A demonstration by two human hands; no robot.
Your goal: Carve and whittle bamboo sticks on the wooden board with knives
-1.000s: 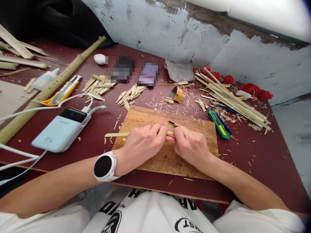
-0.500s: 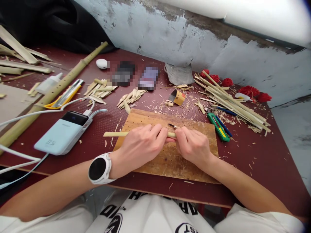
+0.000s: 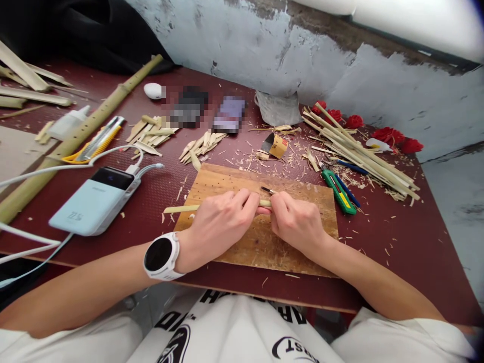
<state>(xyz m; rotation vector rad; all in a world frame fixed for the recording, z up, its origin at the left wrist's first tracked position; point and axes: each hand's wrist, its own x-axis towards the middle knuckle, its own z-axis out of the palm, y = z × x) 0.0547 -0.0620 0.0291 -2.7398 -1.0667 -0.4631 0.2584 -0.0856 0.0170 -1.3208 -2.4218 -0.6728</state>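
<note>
Middle of the thin pale bamboo strip (image 3: 181, 208) is hidden under both hands; only its left end shows, sticking out past the left edge of the brown perforated wooden board (image 3: 227, 179), plus a short bit between the thumbs. The thin metal-tipped tool (image 3: 267, 190) shows just its tip above the right knuckles, with the handle buried in the fist, so the type is hard to make out. Two items at upper centre are pixelated: a dark patch (image 3: 189, 108) and a purple patch (image 3: 230, 113). White cables run off the left edge. The long green bamboo pole (image 3: 83, 133) is cut off at lower left.

Left hand (image 3: 219, 222), centre frame: fingers curled closed over the strip, pressing it onto the board. A white round smartwatch (image 3: 162, 256) is on that wrist. Right hand (image 3: 298, 222), just right of it: fist closed round the tool, thumb tips of both hands touching or nearly so over the strip. The strip lies flat, left to right, across the board's upper half.

Around them on the dark red tabletop (image 3: 397, 237):
- Pale blue power bank (image 3: 94, 201), left of the board.
- Green utility knife (image 3: 339, 191), right of the board.
- Bundle of pale bamboo sticks (image 3: 359, 151), upper right.
- Red paper flowers (image 3: 389, 136), behind the bundle.
- Shavings scattered above the board.
</note>
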